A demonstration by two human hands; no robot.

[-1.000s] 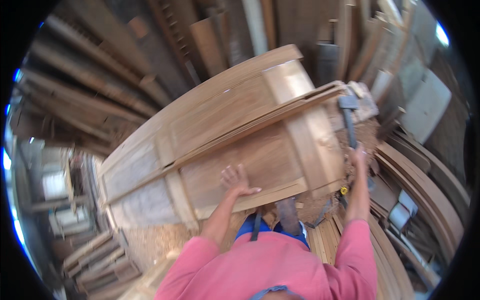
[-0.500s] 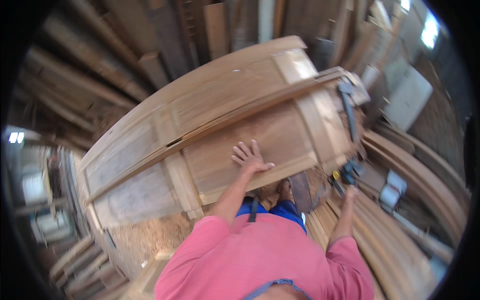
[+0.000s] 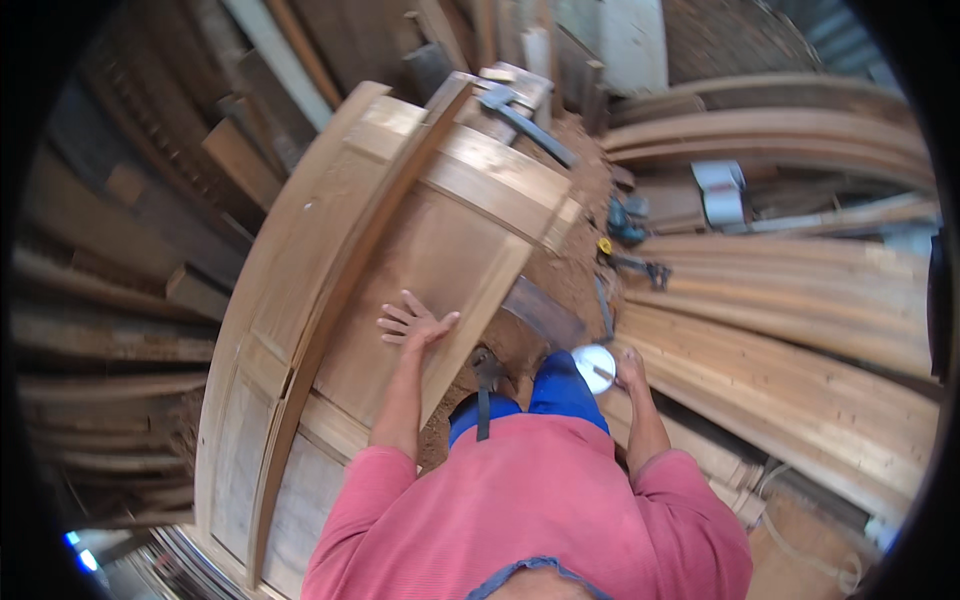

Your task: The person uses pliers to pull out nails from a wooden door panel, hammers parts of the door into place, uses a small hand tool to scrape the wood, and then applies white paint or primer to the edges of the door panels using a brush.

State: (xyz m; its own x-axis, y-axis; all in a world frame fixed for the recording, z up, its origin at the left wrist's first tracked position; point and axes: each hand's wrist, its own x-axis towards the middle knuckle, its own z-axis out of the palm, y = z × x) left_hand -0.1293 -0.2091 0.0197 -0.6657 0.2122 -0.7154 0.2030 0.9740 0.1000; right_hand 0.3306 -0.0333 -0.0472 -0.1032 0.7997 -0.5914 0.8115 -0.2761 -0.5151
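My left hand lies flat with fingers spread on the pale wooden panelled door leaf in front of me, holding nothing. A long wooden strip or second edge stands raised along the door's middle. My right hand is beside my right knee with its fingers curled, right next to a round white container. A short brown stick shows against the container's top, pointing toward this hand. Whether the fingers grip the stick or the rim is too small to tell.
A hammer lies at the door's far end. On the sawdust to the right are a teal power tool and a dark tool with a yellow part. Long planks lie at the right; more timber is stacked at the left.
My view has turned to the right, so the door now slants steeply at the left. The left hand stays spread on the panel; the right hand is now beside the white container.
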